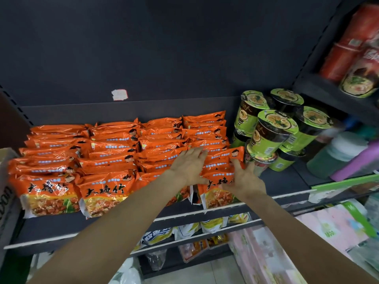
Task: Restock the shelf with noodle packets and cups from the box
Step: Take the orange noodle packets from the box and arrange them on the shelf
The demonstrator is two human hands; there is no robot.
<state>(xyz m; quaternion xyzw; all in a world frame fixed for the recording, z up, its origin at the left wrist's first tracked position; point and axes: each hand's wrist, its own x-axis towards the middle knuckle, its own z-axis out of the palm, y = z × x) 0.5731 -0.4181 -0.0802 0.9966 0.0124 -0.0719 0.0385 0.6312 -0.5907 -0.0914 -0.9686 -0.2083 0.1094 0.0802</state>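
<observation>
Orange noodle packets stand in several tight rows on a dark shelf. My left hand lies flat with fingers spread on the left side of the rightmost row. My right hand grips the right side of that row's front packets, thumb up against them. Green noodle cups are stacked in two layers right of the packets, touching the row. A cardboard box shows partly at the left edge.
Red noodle cups lie on a higher shelf at the right. Purple and green rolled items sit right of the green cups. Lower shelves hold yellow and white packets; pink wrapped packs stand at the lower right.
</observation>
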